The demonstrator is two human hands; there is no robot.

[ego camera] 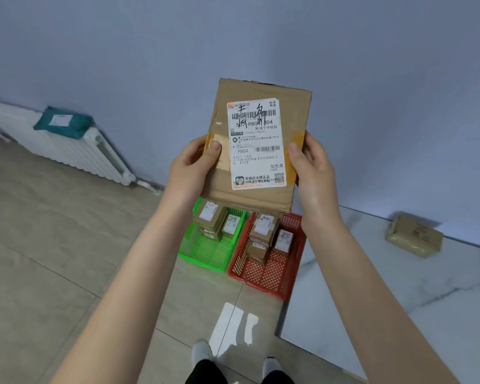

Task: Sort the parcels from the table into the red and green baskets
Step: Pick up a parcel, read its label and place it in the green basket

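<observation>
Two hands, left hand and right hand, grasp one flat parcel by its side edges above the red basket; the green basket lies just beside the red basket. Likely faults: a misread label sends it to the wrong basket; a careless release topples the stacked boxes.

Site: plain indoor rm, prob. residential, used ad hoc for parcel sorting. Evidence: tiled floor, blue-grey wall, white radiator w/ teal parcel on top; green basket & red basket on floor, labelled boxes inside; marble-look table at right.
</observation>
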